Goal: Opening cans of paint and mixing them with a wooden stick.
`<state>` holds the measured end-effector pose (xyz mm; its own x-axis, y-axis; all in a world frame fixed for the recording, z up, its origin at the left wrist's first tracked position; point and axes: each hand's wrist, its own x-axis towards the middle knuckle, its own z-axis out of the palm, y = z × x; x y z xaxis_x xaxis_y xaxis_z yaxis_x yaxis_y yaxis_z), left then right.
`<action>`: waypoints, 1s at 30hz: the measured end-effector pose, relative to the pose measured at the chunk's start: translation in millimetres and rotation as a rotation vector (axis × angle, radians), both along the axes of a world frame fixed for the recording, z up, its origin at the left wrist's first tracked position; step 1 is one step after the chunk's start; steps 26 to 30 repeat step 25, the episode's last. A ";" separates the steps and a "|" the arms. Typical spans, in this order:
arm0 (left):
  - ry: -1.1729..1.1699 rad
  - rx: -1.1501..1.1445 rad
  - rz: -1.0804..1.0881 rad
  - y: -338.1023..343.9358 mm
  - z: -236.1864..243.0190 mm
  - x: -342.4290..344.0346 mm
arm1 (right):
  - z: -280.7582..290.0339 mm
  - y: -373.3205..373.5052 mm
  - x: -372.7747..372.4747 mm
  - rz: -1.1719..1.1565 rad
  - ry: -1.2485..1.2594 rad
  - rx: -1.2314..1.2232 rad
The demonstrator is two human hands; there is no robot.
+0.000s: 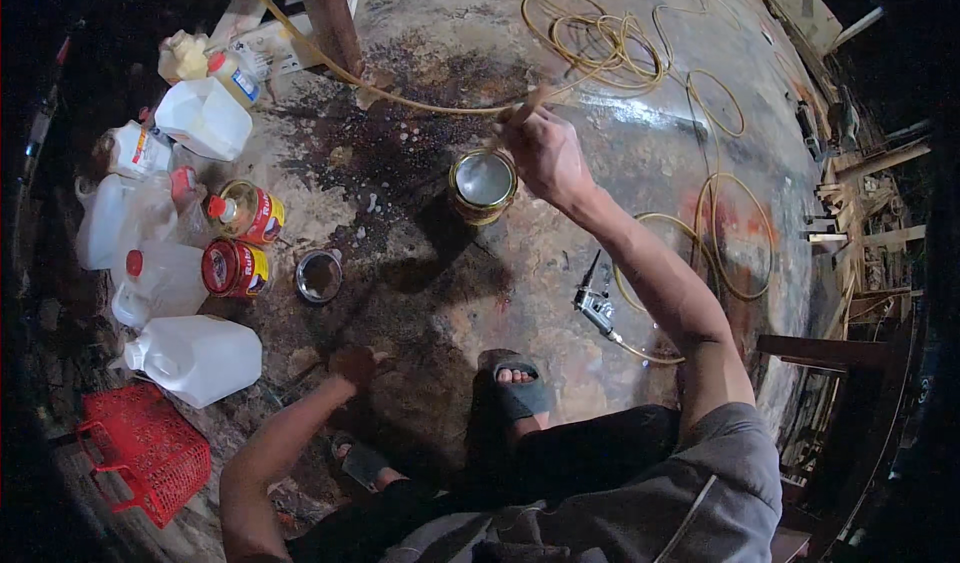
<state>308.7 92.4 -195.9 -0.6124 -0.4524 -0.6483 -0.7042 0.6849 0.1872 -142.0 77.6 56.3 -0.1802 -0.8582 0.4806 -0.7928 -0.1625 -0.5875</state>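
One right hand [545, 153] pinches a stick [522, 113] over the stained concrete floor [640, 143].

- The scene is dim overall, with light falling from above and pooling on the middle of the floor [640, 153].
- A pale sheen of glare lies on the wet-looking floor right of centre, and the open can [482, 185] gleams brightly at its rim.
- The white jugs [200, 358] on the left look nearly washed out.
- Dark shadows spread below the can toward the person's feet.
- The corners fall to black; the fisheye lens bends straight edges near the rim.
- The raised right hand [545, 153] looks slightly soft, perhaps from motion blur.
- Detail in the far right clutter is murky and grainy.
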 end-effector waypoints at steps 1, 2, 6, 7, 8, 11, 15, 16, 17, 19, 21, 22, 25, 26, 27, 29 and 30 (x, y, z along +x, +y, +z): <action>-0.040 -0.038 -0.030 0.1 -3.3 1.2 | -1.2 -2.5 0.5 0.003 0.101 -0.129; -0.070 -0.079 -0.060 0.8 -8.0 3.8 | -2.6 -0.9 1.2 0.040 0.121 -0.144; 0.261 -0.156 -0.192 3.9 -32.1 28.5 | -3.1 6.2 -0.1 0.070 -0.098 0.052; 0.237 -0.094 -0.188 -0.6 -40.1 29.8 | -1.6 1.7 -2.4 0.038 -0.112 0.096; 0.192 -0.017 -0.173 -3.5 -46.9 29.6 | 0.5 -4.4 -4.7 0.044 0.034 -0.031; 0.118 -0.018 -0.173 -3.2 -54.0 33.9 | -0.4 -1.9 1.6 0.093 0.121 -0.193; 0.250 -0.109 -0.065 5.7 -46.1 28.0 | -0.8 1.1 -3.0 -0.050 -0.076 0.178; 0.161 -0.073 -0.037 4.2 -42.4 23.9 | -0.8 -1.6 -3.9 -0.013 -0.010 0.044; 0.078 -0.034 -0.003 1.5 -37.8 21.6 | -0.7 -3.6 -4.3 -0.014 0.057 -0.053; 0.257 -0.071 -0.075 -0.3 -27.3 24.4 | -2.6 0.5 -2.4 0.083 0.149 -0.141; 0.447 -0.090 -0.144 1.5 -24.7 22.5 | -5.2 5.6 -5.2 -0.021 -0.014 0.138; 0.260 -0.082 -0.135 2.3 -26.6 20.0 | -8.0 0.3 -6.6 -0.088 -0.120 0.108; 0.098 -0.074 -0.200 -0.4 -37.3 19.3 | -12.1 -2.6 -15.6 -0.055 0.165 -0.027; 0.098 -0.074 -0.200 -0.4 -37.3 19.3 | -12.1 -2.6 -15.6 -0.055 0.165 -0.027; 0.098 -0.074 -0.200 -0.4 -37.3 19.3 | -12.1 -2.6 -15.6 -0.055 0.165 -0.027; 0.098 -0.074 -0.200 -0.4 -37.3 19.3 | -12.1 -2.6 -15.6 -0.055 0.165 -0.027; 0.098 -0.074 -0.200 -0.4 -37.3 19.3 | -12.1 -2.6 -15.6 -0.055 0.165 -0.027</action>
